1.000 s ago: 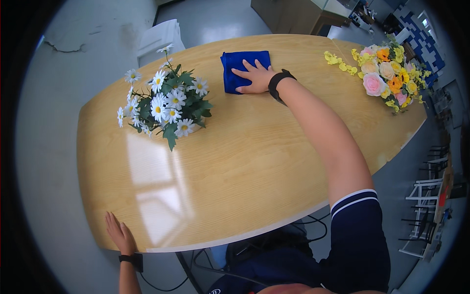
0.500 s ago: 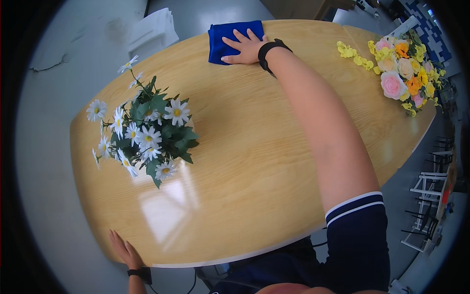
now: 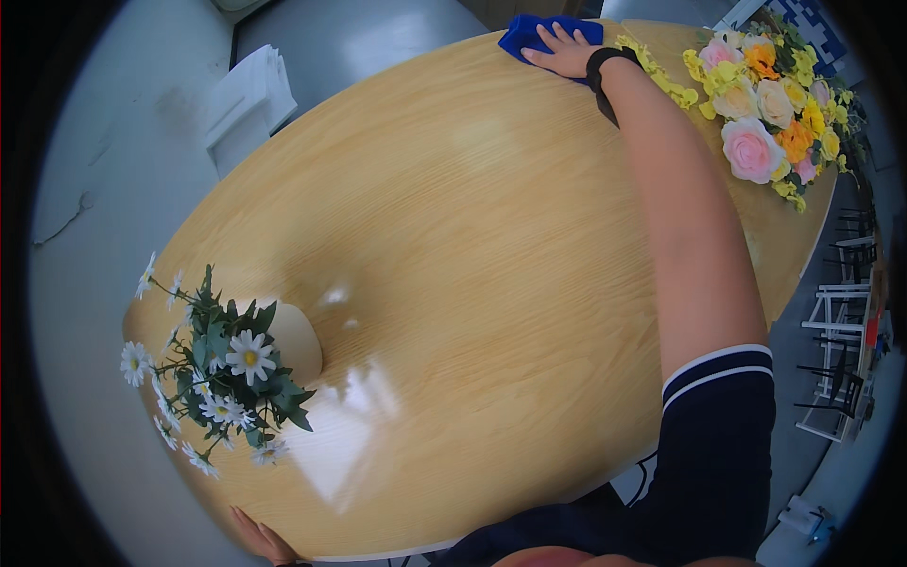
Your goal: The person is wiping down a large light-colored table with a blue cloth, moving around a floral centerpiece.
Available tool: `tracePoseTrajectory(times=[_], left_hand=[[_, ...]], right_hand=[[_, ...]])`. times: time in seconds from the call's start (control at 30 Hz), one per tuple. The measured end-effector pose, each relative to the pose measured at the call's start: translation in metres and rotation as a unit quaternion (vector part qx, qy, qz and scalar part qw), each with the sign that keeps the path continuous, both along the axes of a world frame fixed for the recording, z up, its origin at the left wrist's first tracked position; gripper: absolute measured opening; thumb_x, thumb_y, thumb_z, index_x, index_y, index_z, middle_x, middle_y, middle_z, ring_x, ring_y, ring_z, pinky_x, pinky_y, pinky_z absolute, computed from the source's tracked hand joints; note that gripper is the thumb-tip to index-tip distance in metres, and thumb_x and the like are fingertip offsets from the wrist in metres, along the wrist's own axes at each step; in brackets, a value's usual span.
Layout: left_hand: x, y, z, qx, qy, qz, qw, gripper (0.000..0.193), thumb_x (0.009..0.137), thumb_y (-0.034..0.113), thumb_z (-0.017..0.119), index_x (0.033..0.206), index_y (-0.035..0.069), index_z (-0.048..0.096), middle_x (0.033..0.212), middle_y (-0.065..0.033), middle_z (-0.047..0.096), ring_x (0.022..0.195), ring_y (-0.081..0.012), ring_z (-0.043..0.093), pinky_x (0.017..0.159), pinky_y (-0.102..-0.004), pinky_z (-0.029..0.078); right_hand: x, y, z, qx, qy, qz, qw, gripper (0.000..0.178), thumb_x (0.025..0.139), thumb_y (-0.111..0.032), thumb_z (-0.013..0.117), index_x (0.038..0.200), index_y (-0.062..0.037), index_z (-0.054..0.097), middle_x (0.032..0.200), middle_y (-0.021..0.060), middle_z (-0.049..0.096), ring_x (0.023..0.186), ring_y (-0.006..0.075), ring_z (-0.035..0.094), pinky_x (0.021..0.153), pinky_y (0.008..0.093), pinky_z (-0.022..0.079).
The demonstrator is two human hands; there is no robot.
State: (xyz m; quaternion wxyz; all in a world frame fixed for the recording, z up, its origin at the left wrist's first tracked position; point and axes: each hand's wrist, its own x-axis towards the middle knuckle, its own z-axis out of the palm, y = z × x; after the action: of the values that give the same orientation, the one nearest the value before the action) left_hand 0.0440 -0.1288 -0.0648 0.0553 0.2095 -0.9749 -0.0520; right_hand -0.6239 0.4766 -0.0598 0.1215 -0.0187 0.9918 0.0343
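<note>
- Right hand (image 3: 565,57): fingers spread flat over folded blue cloth (image 3: 521,36), no pinch visible; cloth at far rim of pale wood-grain tabletop (image 3: 472,236).
- Left hand (image 3: 261,537): fingers extended at near-left edge, nothing visibly held.
- Risks: overreach could drop cloth; rightward drift could snag yellow flower spray (image 3: 682,95).

A pale wood-grain bench (image 3: 472,265) with a curved edge has a glossy top that shows bright patches of reflected light toward seven o'clock. Potted white daisies (image 3: 249,357) stand near half past eight. A folded blue cloth (image 3: 521,36) lies by the far edge between twelve and one o'clock, and the mixed bouquet (image 3: 775,113) of pink, orange and yellow blooms sits at two, its base hidden.
</note>
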Motion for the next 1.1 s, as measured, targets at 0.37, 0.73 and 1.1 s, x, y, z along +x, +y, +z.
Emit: tracePoseTrajectory(times=[0.37,0.73,1.1], left_hand=[[0.000,-0.008,0.011,0.058,-0.127,0.047,0.989,0.049,0.090,0.028,0.020,0.131,0.004,0.009,0.135,-0.0166,0.018,0.124,-0.0221,0.020,0.098,-0.0268,0.026],[0.031,-0.072,-0.023,0.048,-0.190,0.003,0.981,0.050,0.089,0.031,0.018,0.132,0.005,0.008,0.137,-0.0135,0.009,0.126,-0.0239,0.015,0.101,-0.0264,0.019],[0.008,-0.042,-0.011,-0.002,-0.093,-0.028,0.995,0.052,0.088,0.033,0.022,0.129,0.001,0.015,0.134,-0.0200,0.014,0.125,-0.0323,0.012,0.103,-0.0371,0.012]], right_hand=[[0.003,0.080,0.029,-0.036,-0.002,-0.095,0.995,0.078,0.075,-0.064,0.029,0.133,-0.0152,0.011,0.138,0.0141,0.004,0.128,0.0275,0.002,0.103,0.0363,0.006],[-0.060,0.149,-0.048,-0.087,0.145,-0.168,0.971,0.087,0.069,-0.070,0.031,0.134,-0.0161,0.008,0.138,0.0116,0.005,0.126,0.0322,0.009,0.102,0.0397,0.013],[0.084,0.103,0.019,-0.119,0.004,-0.159,0.980,0.077,0.078,-0.058,0.030,0.133,-0.0096,0.005,0.136,0.0150,0.016,0.126,0.0274,0.016,0.102,0.0343,0.015]])
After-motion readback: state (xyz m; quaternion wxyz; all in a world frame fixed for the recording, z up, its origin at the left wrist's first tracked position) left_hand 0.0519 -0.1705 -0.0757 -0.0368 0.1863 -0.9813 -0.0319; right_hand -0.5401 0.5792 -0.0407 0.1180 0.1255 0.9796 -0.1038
